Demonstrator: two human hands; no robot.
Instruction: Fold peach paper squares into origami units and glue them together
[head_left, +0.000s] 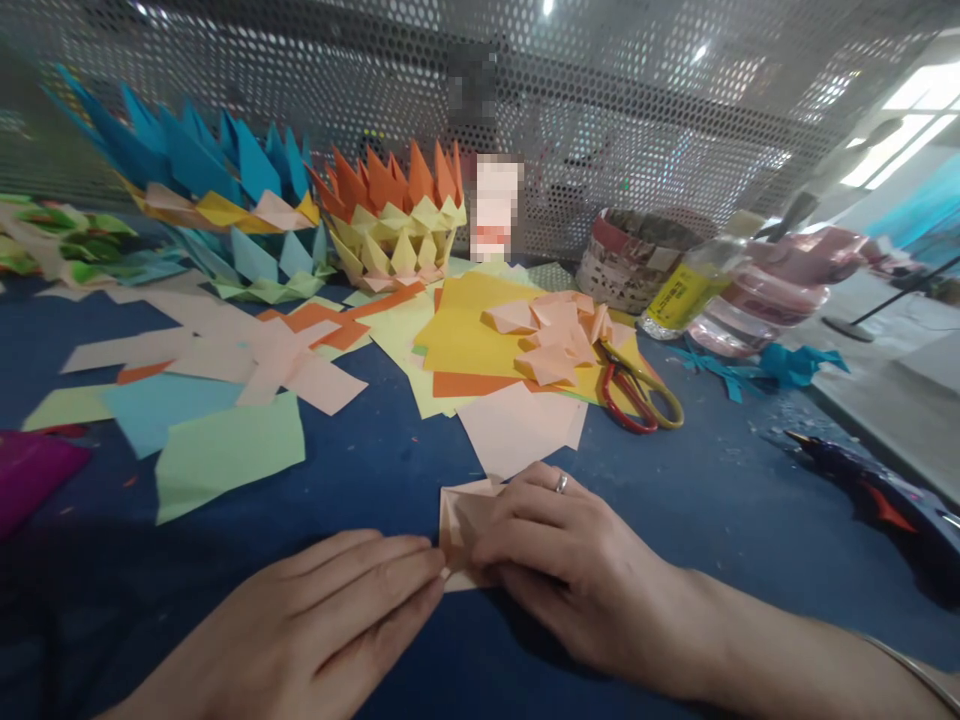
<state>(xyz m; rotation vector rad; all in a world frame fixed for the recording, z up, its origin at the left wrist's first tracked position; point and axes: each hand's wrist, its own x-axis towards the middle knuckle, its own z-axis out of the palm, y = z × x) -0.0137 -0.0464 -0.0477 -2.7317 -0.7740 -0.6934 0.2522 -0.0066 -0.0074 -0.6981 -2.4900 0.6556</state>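
A small peach paper piece, partly folded, lies on the blue table near the front edge. My right hand, with a ring on one finger, presses down on it with fingers together. The fingertips of my left hand touch the paper's lower left corner, pinched against it. Just beyond lies a flat peach sheet. Behind that, a heap of folded peach pieces rests on yellow and orange sheets.
Red-and-yellow-handled scissors lie right of the sheets. Loose coloured papers cover the left. Blue and orange spiked paper constructions stand at the back before a perforated metal screen. A woven basket, bottle and glue gun sit right.
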